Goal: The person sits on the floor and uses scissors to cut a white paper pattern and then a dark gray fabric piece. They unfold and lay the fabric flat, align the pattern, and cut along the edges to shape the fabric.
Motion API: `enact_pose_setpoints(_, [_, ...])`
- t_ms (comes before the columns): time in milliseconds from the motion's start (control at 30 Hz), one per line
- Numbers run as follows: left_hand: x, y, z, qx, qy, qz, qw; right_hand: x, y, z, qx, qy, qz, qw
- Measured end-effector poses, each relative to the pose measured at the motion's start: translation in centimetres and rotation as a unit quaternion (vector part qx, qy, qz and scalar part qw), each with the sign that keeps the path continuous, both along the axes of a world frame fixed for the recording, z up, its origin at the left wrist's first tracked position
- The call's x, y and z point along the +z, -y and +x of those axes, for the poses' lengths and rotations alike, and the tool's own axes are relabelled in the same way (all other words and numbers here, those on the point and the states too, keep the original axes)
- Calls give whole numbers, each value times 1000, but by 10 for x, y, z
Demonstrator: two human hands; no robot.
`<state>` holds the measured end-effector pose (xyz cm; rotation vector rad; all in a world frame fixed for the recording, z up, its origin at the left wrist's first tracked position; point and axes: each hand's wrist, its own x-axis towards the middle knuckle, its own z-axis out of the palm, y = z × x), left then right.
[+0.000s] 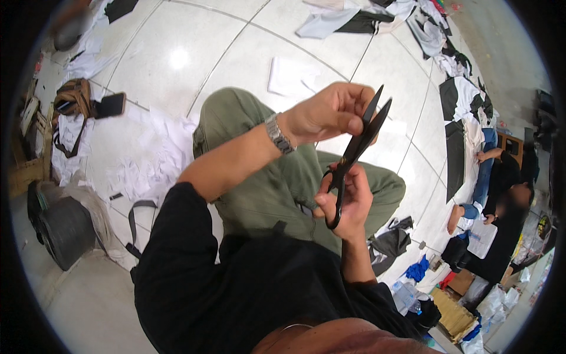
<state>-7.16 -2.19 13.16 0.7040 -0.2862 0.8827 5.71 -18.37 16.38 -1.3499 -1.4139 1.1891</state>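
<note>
A tiled workroom floor strewn with fabric, paper and bags.

Glossy white floor tiles (177, 59) reflect a ceiling light. A folded white cloth (290, 76) lies near the middle, and white paper scraps (147, 165) spread to the left. A tan bag (73, 100) sits at far left beside a dark phone (110, 104). Below it stands a dark round bin (65, 230). Black and white fabric pieces (463, 112) trail down the right side, with more heaped along the top edge. Another person (501, 206) in black top and blue jeans sits barefoot on the floor at right. Blue cloth (417, 269) and a cardboard box (451, 312) lie at lower right.
</note>
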Motion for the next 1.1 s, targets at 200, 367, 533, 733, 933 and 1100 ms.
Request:
enact_pose_setpoints(200, [-3,-3,8,89,-144,-24,985,2,-12,-4,-115,-3,60,992])
enact_pose_setpoints(367, [-6,4,21,150,-351,65,922,-3,-40,6,-241,55,111,963])
enact_pose_setpoints(533, [-24,16,41,116,-386,40,914,-19,-53,33,-214,203,40,955])
enact_pose_setpoints(733, [-80,13,59,148,-484,37,861,-55,-51,67,-53,327,54,942])
enact_pose_setpoints(933, [-106,8,66,130,-596,40,791,-118,-90,106,-78,192,-13,978])
enact_pose_setpoints(1100, [-113,15,68,180,-683,138,694,-190,-104,109,-98,55,-11,994])
